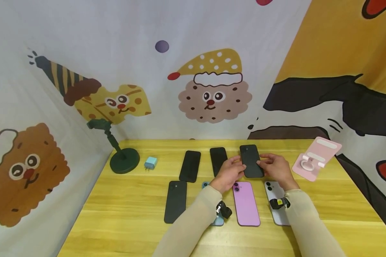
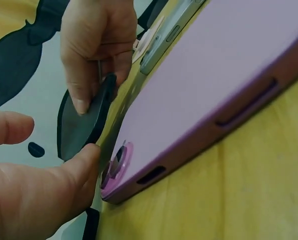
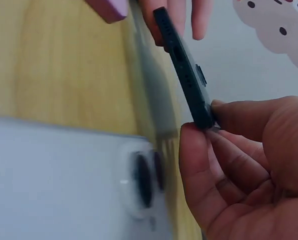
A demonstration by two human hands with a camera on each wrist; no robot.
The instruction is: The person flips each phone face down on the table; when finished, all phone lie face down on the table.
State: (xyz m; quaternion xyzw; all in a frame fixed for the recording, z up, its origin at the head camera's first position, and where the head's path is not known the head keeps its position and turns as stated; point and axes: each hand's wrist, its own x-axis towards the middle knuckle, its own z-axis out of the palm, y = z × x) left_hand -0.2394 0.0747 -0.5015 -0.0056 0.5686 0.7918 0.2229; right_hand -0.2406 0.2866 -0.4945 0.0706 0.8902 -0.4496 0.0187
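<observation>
A dark phone (image 1: 251, 162), camera side facing up, is held above the table, its shadow below it in the right wrist view. My right hand (image 1: 275, 168) pinches its right edge between thumb and fingers (image 3: 196, 165). At the opposite edge is my left hand (image 1: 229, 174), one fingertip touching the phone and another finger held apart from it. Closest below lies a pink phone (image 1: 246, 205), back up. A white phone (image 1: 275, 216) sits partly under my right wrist. My left forearm hides much of a light blue phone (image 1: 218, 222).
Two black phones (image 1: 190, 166) (image 1: 217, 157) lie in the back row, and another dark phone (image 1: 175, 202) at front left. A green stand (image 1: 124, 160) and a blue charger plug (image 1: 151, 162) are left; a pink folding stand (image 1: 315, 160) is right. A printed cloth (image 1: 141, 25) hangs behind.
</observation>
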